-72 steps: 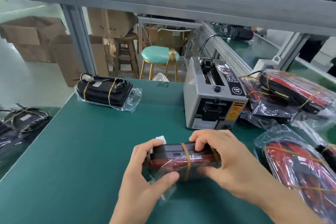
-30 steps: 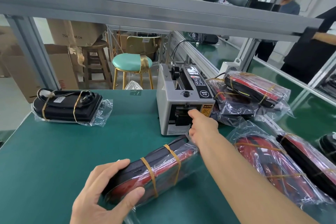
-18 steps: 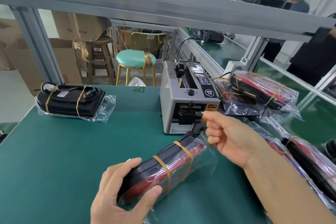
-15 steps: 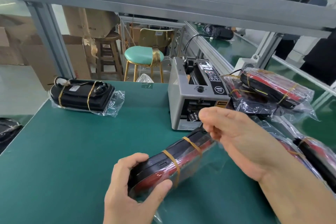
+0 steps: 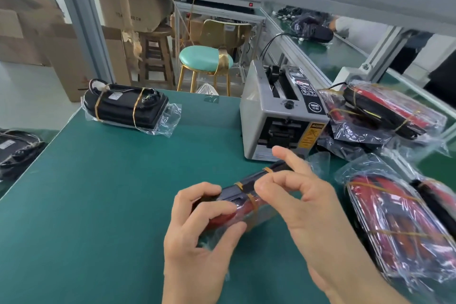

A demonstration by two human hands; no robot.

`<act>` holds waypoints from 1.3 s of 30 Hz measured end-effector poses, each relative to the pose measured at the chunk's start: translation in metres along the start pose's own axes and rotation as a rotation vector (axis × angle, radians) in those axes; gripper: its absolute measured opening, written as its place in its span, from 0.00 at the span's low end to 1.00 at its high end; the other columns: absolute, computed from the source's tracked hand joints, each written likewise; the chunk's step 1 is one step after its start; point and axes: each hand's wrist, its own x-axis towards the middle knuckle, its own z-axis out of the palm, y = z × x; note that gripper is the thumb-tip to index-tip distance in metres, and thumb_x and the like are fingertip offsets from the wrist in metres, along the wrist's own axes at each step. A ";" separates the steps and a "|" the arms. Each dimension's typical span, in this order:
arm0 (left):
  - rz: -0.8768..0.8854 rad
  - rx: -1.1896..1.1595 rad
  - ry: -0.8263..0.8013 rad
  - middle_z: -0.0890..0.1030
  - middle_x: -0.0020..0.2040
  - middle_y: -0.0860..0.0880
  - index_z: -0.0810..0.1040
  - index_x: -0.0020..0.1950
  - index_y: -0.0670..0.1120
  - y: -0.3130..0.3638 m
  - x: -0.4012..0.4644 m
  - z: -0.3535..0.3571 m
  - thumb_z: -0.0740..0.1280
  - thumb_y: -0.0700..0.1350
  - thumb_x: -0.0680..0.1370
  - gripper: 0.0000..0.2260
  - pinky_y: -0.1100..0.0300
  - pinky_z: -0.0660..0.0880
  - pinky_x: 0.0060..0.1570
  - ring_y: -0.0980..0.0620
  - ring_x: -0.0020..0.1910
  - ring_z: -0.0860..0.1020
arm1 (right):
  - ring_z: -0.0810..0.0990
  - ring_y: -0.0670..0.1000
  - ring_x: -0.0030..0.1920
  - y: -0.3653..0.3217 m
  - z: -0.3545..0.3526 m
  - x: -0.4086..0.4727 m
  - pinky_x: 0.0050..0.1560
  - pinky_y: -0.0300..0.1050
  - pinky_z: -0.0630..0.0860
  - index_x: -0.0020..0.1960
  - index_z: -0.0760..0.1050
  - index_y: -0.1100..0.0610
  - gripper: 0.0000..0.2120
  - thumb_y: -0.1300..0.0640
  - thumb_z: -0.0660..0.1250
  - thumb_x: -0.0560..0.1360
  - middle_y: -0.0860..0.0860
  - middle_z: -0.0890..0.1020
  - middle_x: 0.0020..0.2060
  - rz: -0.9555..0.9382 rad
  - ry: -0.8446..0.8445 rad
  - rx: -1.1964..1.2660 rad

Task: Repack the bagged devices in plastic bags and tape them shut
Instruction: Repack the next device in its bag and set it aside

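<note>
- Bagged device (image 5: pixel 243 201): on the green table (image 5: pixel 103 192), largely hidden by both hands.
- Left hand (image 5: pixel 197 237) grips its near end.
- Right hand (image 5: pixel 303 207): fingertips pinched above it (tape indiscernible).
- One tape dispenser (image 5: pixel 276 116) behind; one black bagged unit (image 5: pixel 123 106) far left.

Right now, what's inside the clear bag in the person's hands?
A black-and-red device bound with yellow rubber bands. Both hands cover parts of it, so its full shape is hidden.
</note>
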 end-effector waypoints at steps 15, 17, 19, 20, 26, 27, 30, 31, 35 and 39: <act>0.047 -0.047 0.064 0.74 0.52 0.54 0.71 0.51 0.54 -0.003 -0.003 0.004 0.75 0.47 0.65 0.19 0.64 0.73 0.49 0.48 0.54 0.75 | 0.53 0.32 0.71 0.005 0.008 -0.001 0.75 0.52 0.48 0.34 0.82 0.45 0.04 0.50 0.71 0.67 0.20 0.63 0.60 0.002 -0.078 -0.247; 0.053 -0.043 0.063 0.74 0.52 0.54 0.71 0.51 0.54 -0.003 -0.003 0.004 0.75 0.47 0.65 0.19 0.64 0.73 0.49 0.48 0.54 0.75 | 0.54 0.32 0.71 0.005 0.009 -0.001 0.75 0.52 0.50 0.33 0.82 0.44 0.03 0.48 0.70 0.65 0.18 0.63 0.58 0.005 -0.069 -0.241; 0.048 -0.045 0.063 0.74 0.52 0.54 0.71 0.51 0.54 -0.002 -0.003 0.004 0.75 0.47 0.65 0.19 0.65 0.73 0.48 0.49 0.53 0.75 | 0.55 0.32 0.70 0.006 0.008 -0.001 0.74 0.51 0.51 0.33 0.82 0.44 0.03 0.48 0.69 0.64 0.18 0.63 0.57 0.002 -0.059 -0.238; 0.047 -0.043 0.063 0.74 0.52 0.54 0.71 0.51 0.54 -0.002 -0.003 0.004 0.75 0.47 0.65 0.19 0.65 0.73 0.48 0.49 0.53 0.75 | 0.55 0.32 0.70 0.006 0.008 0.000 0.74 0.51 0.52 0.33 0.82 0.44 0.03 0.49 0.70 0.65 0.18 0.63 0.57 -0.001 -0.057 -0.237; 0.056 -0.022 0.048 0.74 0.52 0.53 0.72 0.50 0.54 0.001 -0.002 0.003 0.75 0.47 0.65 0.18 0.66 0.75 0.44 0.52 0.52 0.75 | 0.57 0.32 0.69 0.008 0.008 0.001 0.74 0.50 0.53 0.34 0.82 0.44 0.03 0.48 0.69 0.63 0.19 0.65 0.56 -0.014 -0.060 -0.252; 0.060 -0.012 0.041 0.73 0.52 0.53 0.72 0.50 0.53 0.001 -0.002 0.003 0.74 0.47 0.65 0.17 0.66 0.75 0.44 0.52 0.52 0.76 | 0.57 0.32 0.69 0.008 0.008 0.000 0.74 0.50 0.53 0.34 0.82 0.44 0.04 0.47 0.69 0.63 0.20 0.65 0.56 -0.015 -0.060 -0.254; 0.064 0.010 0.018 0.73 0.52 0.53 0.74 0.52 0.51 0.003 -0.001 0.002 0.74 0.47 0.65 0.17 0.68 0.75 0.43 0.53 0.51 0.76 | 0.56 0.32 0.69 0.007 0.007 0.000 0.73 0.50 0.53 0.34 0.82 0.43 0.04 0.46 0.68 0.63 0.22 0.66 0.57 -0.019 -0.068 -0.261; 0.065 0.015 0.014 0.73 0.52 0.53 0.75 0.52 0.51 0.002 -0.001 0.002 0.74 0.47 0.65 0.17 0.68 0.75 0.43 0.53 0.50 0.76 | 0.56 0.32 0.69 0.007 0.007 -0.001 0.73 0.49 0.53 0.34 0.82 0.43 0.04 0.45 0.68 0.62 0.23 0.67 0.57 -0.018 -0.071 -0.262; 0.089 0.095 0.002 0.73 0.51 0.50 0.78 0.51 0.53 0.001 -0.002 0.001 0.78 0.45 0.63 0.19 0.68 0.75 0.44 0.55 0.50 0.76 | 0.57 0.31 0.68 0.005 0.007 -0.001 0.72 0.47 0.54 0.35 0.82 0.42 0.04 0.46 0.68 0.63 0.27 0.68 0.59 -0.019 -0.075 -0.273; 0.096 0.135 0.004 0.73 0.51 0.48 0.79 0.48 0.53 0.001 -0.002 0.002 0.77 0.43 0.63 0.17 0.67 0.75 0.43 0.54 0.48 0.76 | 0.59 0.32 0.66 0.005 0.008 -0.001 0.67 0.40 0.56 0.34 0.82 0.43 0.05 0.46 0.67 0.63 0.29 0.68 0.57 -0.025 -0.076 -0.293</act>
